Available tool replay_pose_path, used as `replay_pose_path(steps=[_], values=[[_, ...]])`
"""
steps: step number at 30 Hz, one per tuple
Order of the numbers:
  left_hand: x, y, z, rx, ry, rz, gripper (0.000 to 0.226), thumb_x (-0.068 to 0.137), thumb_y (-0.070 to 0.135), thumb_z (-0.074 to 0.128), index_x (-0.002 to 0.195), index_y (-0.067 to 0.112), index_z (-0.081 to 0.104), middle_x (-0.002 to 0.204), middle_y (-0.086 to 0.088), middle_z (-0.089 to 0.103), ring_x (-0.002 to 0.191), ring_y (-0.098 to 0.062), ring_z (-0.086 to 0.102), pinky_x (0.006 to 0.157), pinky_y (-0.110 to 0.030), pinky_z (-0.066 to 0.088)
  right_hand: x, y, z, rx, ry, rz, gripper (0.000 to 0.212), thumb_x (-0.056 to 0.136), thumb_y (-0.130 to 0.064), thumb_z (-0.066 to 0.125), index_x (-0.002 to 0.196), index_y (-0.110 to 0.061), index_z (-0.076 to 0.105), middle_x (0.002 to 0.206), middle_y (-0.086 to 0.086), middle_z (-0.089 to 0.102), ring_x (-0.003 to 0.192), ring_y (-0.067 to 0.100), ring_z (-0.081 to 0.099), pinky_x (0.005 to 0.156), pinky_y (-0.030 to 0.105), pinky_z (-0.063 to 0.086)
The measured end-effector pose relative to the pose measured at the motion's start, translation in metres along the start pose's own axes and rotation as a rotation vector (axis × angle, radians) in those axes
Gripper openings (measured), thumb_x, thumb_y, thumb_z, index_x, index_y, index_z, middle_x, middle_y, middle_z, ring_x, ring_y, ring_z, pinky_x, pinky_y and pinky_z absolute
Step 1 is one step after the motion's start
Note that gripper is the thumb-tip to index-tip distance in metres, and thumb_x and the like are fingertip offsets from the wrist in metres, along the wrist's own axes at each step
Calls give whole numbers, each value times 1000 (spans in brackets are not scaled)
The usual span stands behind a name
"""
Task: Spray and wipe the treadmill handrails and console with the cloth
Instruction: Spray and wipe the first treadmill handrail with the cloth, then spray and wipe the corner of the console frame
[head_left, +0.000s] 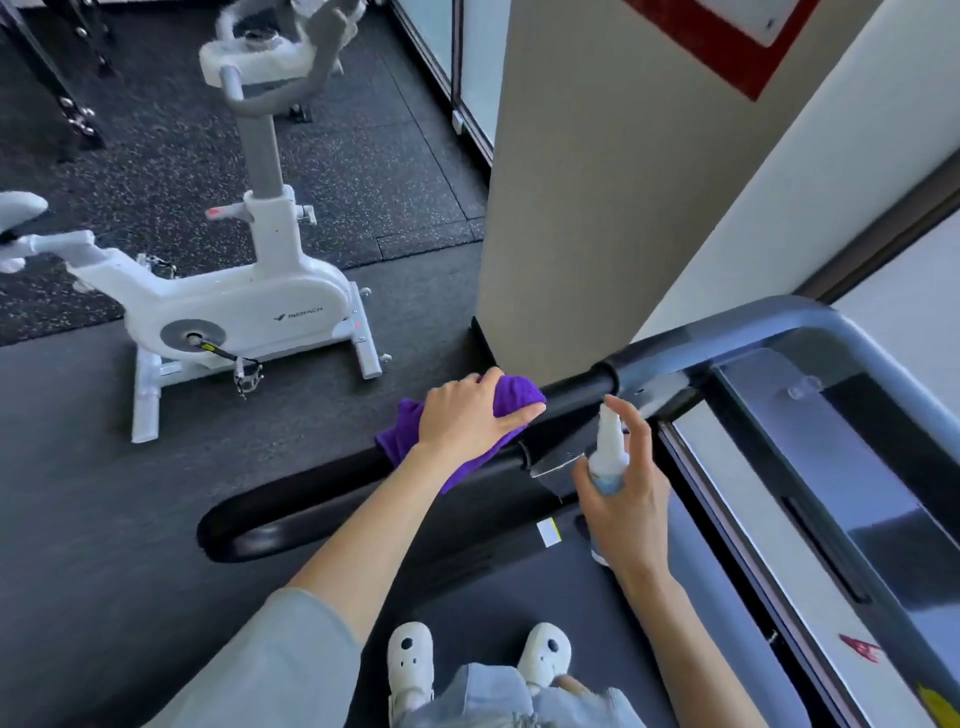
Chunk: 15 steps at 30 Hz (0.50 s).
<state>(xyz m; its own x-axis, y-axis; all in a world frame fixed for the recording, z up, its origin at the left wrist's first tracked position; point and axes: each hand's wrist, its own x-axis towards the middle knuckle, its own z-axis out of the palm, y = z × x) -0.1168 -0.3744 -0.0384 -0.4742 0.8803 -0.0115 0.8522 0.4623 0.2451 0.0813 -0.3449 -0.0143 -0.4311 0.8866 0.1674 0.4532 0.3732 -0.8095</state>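
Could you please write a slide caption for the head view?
Left hand presses purple cloth on black handrail; right hand aims spray bottle.

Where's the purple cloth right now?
In the head view, the purple cloth lies draped over the black handrail, gripped by the left hand, left of the spray bottle.

White exercise bike (249, 312) beside pillar (582, 182)
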Motion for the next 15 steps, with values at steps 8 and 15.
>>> replay_pose_path(steps=[8,15], values=[[35,86,17,73,115,9,82,73,84,39,123,20,52,109,-6,63,96,-30,61,76,-39,46,43,34,-59,-6,1,4,69,81,-2,62,131,-45,40,84,-19,56,59,11,46,58,21,41],[0,42,4,59,221,-117,84,70,87,37,102,15,65,85,-6,66,81,-33,64,67,-38,48,79,61,-102,-137,-7,68,72,81,-5,60,132,-47,34,77,-5,56,64,20,50,63,32,42]])
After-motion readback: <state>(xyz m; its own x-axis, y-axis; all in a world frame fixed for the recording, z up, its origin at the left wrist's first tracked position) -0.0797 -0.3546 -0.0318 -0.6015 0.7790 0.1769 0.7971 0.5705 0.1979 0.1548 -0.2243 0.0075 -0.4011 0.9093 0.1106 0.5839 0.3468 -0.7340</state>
